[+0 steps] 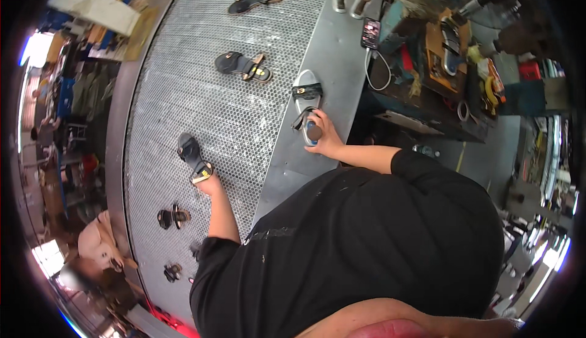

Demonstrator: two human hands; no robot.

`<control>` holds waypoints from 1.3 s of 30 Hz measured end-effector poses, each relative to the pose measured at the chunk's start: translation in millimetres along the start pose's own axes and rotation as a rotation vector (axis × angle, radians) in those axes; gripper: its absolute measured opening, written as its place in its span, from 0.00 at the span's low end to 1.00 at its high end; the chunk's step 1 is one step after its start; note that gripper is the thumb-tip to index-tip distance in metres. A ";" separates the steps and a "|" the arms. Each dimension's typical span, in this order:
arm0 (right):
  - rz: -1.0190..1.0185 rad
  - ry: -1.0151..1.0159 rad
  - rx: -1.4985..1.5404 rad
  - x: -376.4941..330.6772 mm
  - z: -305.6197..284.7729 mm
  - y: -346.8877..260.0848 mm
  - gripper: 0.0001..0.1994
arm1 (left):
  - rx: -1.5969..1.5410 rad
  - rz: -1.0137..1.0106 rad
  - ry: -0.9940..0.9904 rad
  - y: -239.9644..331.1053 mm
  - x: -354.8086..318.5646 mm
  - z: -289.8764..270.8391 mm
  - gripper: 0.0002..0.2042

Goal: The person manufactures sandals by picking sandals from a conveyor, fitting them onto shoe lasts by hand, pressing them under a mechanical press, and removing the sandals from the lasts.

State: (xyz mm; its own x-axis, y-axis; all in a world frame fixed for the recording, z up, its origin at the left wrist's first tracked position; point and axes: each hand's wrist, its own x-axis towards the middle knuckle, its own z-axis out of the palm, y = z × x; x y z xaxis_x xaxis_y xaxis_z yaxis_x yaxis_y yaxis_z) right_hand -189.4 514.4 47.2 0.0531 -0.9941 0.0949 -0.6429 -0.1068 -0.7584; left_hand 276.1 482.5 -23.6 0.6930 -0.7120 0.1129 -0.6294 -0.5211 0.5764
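Observation:
My left hand (209, 185) is closed round the heel end of a black strappy sandal (190, 149), which has a yellow mark on its insole. The sandal is over the perforated metal belt (165, 100), its toe pointing away from me. On the smooth metal ledge at the belt's right, my right hand (328, 136) grips the heel of a grey shoe last (308, 103) with a round brown top. Black straps (307, 91) cross the front of this last, and another loose-looking strap stands at its ankle. The fingertips of my left hand are partly hidden beneath the sandal.
More black sandals lie along the belt, one ahead (243, 66) and one nearer at left (173, 216). A phone (370, 33) with a white cable and two lasts (351, 1) rest farther up the metal ledge (332, 51). Machinery stands at right; another person (94, 246) is at lower left.

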 end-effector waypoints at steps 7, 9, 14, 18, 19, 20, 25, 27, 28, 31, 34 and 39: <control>0.050 0.045 0.163 12.1 -61.8 11.9 0.37 | -1.578 -0.821 -0.827 97.9 -83.2 -20.2 0.16; 0.177 0.126 0.163 16.8 -79.5 -2.8 0.38 | -1.371 -0.475 -1.304 149.6 -146.4 -11.9 0.16; 0.247 0.314 0.313 28.4 -119.5 -62.1 0.32 | -1.216 -0.688 -1.971 300.5 -225.5 -24.8 0.25; -0.056 0.035 0.591 12.2 -200.2 -71.1 0.24 | -1.459 -0.686 -1.345 363.5 -165.5 41.8 0.15; -0.114 -0.011 0.582 0.1 -215.1 -66.0 0.24 | -1.494 -0.647 -1.266 374.6 -152.2 45.6 0.16; -0.176 -0.054 0.573 -10.5 -228.2 -62.5 0.24 | -1.586 -0.703 -1.331 371.4 -140.7 56.1 0.13; -0.076 -0.049 0.558 -73.1 -272.8 -50.7 0.24 | -1.321 -0.358 -1.510 425.5 -228.2 60.3 0.23; 0.028 0.101 0.547 -95.0 -274.8 -28.9 0.24 | -1.235 -0.222 -1.717 445.9 -300.4 46.2 0.18; 0.040 0.136 0.547 -104.0 -279.6 -23.1 0.24 | -1.134 -0.114 -1.781 452.9 -336.4 36.9 0.18; 0.359 0.490 0.245 -143.1 -297.0 -12.2 0.30 | -0.765 0.330 -2.024 468.4 -414.9 -3.4 0.19; 0.480 0.804 0.164 -189.1 -315.5 -6.0 0.30 | -0.353 1.098 -2.342 522.5 -431.6 18.7 0.16; 0.572 0.971 0.105 -235.4 -333.0 10.6 0.32 | -0.431 1.314 -1.010 612.8 -503.3 123.9 0.46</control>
State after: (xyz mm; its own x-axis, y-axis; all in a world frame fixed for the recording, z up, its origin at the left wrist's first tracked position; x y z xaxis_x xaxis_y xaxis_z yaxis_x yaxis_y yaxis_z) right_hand -463.1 754.2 231.5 -0.8737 -0.4653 0.1423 -0.3121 0.3117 -0.8975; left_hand -501.9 463.3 172.5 -0.7600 -0.6063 0.2338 -0.3008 0.6472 0.7005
